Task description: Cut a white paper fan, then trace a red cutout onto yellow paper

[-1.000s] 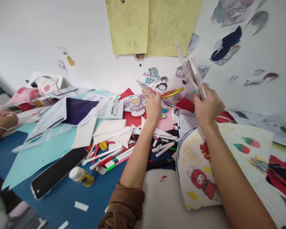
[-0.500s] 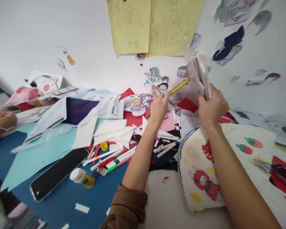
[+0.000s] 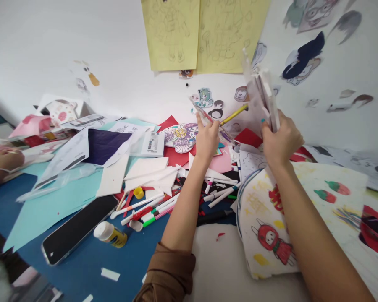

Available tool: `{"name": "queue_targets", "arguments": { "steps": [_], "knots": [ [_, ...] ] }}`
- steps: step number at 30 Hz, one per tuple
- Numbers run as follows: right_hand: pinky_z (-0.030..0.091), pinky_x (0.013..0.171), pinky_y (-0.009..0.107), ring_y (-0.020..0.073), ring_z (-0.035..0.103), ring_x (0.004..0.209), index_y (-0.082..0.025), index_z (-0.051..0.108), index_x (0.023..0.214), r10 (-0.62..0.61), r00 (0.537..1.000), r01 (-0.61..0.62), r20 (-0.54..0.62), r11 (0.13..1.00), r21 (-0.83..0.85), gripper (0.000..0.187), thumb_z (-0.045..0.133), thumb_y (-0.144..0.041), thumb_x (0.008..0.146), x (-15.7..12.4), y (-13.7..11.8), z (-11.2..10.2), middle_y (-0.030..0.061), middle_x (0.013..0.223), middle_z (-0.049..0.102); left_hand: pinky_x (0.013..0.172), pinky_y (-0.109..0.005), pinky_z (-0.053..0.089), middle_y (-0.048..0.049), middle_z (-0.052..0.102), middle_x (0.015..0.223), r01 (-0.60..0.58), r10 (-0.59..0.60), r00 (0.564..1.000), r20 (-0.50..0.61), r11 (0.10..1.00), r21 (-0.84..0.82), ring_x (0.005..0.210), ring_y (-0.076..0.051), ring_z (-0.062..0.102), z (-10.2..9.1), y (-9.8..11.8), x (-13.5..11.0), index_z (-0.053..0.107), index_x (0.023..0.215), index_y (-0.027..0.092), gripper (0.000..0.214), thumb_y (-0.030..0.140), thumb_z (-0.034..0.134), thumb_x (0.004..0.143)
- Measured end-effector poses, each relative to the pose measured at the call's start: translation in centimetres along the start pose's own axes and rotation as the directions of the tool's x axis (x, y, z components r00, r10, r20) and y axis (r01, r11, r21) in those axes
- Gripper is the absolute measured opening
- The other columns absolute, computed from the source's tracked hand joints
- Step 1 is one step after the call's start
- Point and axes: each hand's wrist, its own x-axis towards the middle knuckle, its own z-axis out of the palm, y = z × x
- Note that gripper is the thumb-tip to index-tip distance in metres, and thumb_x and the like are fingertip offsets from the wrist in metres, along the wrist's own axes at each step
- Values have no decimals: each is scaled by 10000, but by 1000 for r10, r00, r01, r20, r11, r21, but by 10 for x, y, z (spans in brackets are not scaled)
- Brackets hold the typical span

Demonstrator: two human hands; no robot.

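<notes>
My left hand [image 3: 208, 138] is closed, reaching toward the wall with its index finger raised. From its fingers a yellow pencil-like stick [image 3: 234, 115] slants up to the right. A thin, partly clear flat packet [image 3: 204, 113], seen nearly edge-on, also lies at these fingers; its contents are too small to tell. My right hand [image 3: 282, 140] grips a stack of white flat pieces [image 3: 266, 94] upright, with a clear plastic sheet along their left side. Below my right forearm lies a rounded white piece [image 3: 258, 205] with a red hooded figure drawn on it.
Several markers [image 3: 160, 209], white card pieces [image 3: 151, 172] and red paper clutter the table. A phone [image 3: 80, 228] and a glue stick [image 3: 110, 235] lie at left. Yellow drawings [image 3: 173, 37] hang on the wall. Another person's hand [image 3: 8, 163] is at far left.
My left hand has moved slightly left, and the yellow stick with it. The thin packet at its fingers shows more. My right hand still holds the white stack in nearly the same place.
</notes>
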Motion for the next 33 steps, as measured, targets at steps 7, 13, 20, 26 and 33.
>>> {"name": "queue_targets", "arguments": {
  "steps": [7,13,20,26,33],
  "knots": [
    [312,711,374,311,559,1004,-213,555,1283,53,998,-53,-34,999,11,463,505,-304,831,5,4,-3,147,1152,624,878,-379,513,-137,603,952,-195,194,980,44,980,38,1422,-315,-2,8,15,-4,566,1000,199,325,31,320,869],
    [340,718,365,299,568,995,-231,564,1270,61,998,-60,-36,998,4,463,545,-307,814,5,4,-1,122,1154,628,911,-362,474,-145,562,1061,65,-63,990,-126,998,8,1212,-254,453,-13,-3,7,521,1093,144,385,-19,278,843],
    [380,714,353,253,579,933,-228,569,1260,21,999,-21,-33,1000,8,442,548,-291,823,2,1,0,124,1125,642,1121,-462,221,-187,419,1364,163,-198,971,132,958,234,1381,-296,220,6,-35,-5,446,1245,88,353,209,319,939],
    [417,774,374,260,581,987,-224,565,1249,-18,998,21,-54,999,48,438,548,-278,815,2,2,3,107,1136,634,1080,-628,146,-145,274,1490,149,-243,878,411,957,248,1390,-340,196,29,-57,-23,414,1346,195,511,474,283,938],
    [469,802,367,254,593,995,-157,604,1128,-81,977,116,-195,978,173,348,572,-290,808,8,2,1,114,1060,639,1094,-547,204,-244,283,1457,153,-264,837,479,954,259,1373,-362,224,40,-33,-21,284,1408,49,764,565,431,863]
  ]
}}
